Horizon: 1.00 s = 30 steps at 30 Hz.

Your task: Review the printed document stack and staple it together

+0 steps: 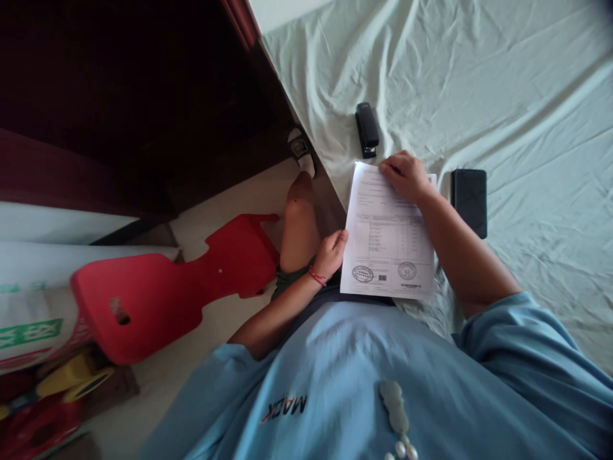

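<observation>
A stack of printed paper sheets (pixel 385 220) lies partly over my lap and partly on the pale green cloth. Its top page shows a text table, two round stamps and a small square code. My left hand (pixel 331 257), a red string bracelet on its wrist, pinches the left edge of the stack. At the top edge, my right hand (pixel 407 176) is closed on the papers with its fingers curled. A black stapler (pixel 367 130) rests on the cloth just beyond the stack. To the right of my right forearm lies a black phone (pixel 469 202).
The wrinkled green cloth (pixel 536 108) covers the surface at right. A red plastic chair (pixel 167 294) stands on the floor at left, near a white printed sack (pixel 38 319) and a yellow-and-red object (pixel 71 377). Dark furniture (pixel 134 96) fills the upper left.
</observation>
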Each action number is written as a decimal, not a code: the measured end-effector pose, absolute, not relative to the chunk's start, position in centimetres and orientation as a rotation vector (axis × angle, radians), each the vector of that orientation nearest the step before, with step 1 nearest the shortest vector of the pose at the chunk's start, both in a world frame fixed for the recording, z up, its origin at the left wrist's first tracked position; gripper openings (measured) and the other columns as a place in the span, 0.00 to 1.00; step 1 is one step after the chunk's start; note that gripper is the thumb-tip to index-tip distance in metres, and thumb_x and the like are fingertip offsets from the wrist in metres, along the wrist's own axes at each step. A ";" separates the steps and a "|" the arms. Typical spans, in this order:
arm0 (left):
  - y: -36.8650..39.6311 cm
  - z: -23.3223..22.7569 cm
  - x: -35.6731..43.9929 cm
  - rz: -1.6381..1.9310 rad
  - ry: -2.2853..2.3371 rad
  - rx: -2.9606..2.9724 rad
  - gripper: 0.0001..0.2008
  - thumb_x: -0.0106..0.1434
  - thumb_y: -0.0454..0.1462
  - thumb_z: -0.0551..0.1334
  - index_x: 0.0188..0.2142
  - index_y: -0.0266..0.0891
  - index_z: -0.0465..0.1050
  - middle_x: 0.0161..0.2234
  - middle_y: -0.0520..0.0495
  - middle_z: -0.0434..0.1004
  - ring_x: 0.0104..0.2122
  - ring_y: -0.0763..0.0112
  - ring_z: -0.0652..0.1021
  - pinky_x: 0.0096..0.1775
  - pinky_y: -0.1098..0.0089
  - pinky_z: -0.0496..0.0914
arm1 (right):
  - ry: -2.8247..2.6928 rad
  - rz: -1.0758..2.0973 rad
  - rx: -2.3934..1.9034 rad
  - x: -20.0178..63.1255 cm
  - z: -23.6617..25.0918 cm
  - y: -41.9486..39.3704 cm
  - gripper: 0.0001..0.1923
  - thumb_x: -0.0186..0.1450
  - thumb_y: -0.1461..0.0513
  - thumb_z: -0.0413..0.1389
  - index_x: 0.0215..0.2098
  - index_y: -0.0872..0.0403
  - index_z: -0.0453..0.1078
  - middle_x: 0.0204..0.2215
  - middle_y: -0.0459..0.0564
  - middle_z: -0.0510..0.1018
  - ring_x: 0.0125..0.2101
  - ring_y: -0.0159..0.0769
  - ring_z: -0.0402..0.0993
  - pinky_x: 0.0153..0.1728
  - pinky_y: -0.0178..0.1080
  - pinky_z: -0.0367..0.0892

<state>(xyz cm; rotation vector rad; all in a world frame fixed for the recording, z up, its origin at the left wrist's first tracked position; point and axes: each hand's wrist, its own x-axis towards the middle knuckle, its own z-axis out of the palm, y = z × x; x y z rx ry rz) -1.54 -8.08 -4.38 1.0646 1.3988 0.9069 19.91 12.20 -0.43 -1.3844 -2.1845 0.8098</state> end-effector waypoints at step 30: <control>-7.9 -5.0 -0.4 0.929 1.446 1.089 0.38 0.64 0.73 0.53 0.26 0.41 0.66 0.24 0.51 0.67 0.28 0.70 0.66 0.33 0.66 0.60 | -2.132 0.874 -1.574 18.5 0.5 13.6 0.11 0.64 0.58 0.60 0.35 0.55 0.82 0.21 0.48 0.72 0.31 0.42 0.72 0.40 0.46 0.67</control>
